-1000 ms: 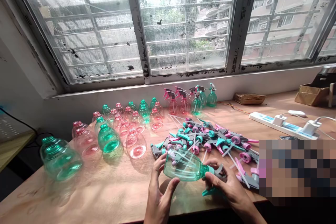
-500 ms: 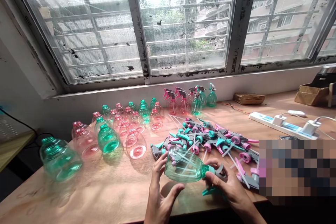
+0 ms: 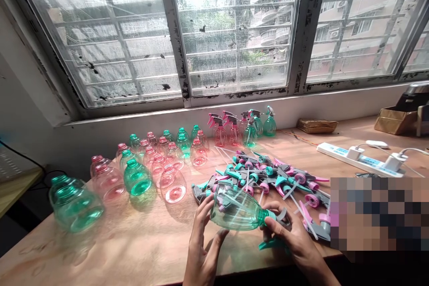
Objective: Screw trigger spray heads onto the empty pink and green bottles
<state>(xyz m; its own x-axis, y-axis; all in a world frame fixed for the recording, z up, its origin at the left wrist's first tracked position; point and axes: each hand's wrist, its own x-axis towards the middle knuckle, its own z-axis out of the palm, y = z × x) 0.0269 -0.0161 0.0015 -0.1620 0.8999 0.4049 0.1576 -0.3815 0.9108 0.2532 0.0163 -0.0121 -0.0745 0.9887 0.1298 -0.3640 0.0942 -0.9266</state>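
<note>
A clear green bottle (image 3: 236, 211) lies on its side in both my hands above the near edge of the wooden table (image 3: 140, 241). My left hand (image 3: 203, 243) cups its body from below, fingers curled round it. My right hand (image 3: 295, 243) is closed on the grey and teal spray head (image 3: 278, 228) at the bottle's neck. Just behind lies a pile of loose spray heads (image 3: 268, 178) in pink, teal and grey.
Several open pink and green bottles (image 3: 150, 167) stand at the left. Several bottles with spray heads fitted (image 3: 244, 127) stand by the window wall. A white power strip (image 3: 362, 158) with plugs lies at the right, a brown box (image 3: 395, 120) behind it. A blurred patch covers the lower right.
The bottle has turned slightly in my hands and my left fingers have shifted on its body. The rest of the table is unchanged.
</note>
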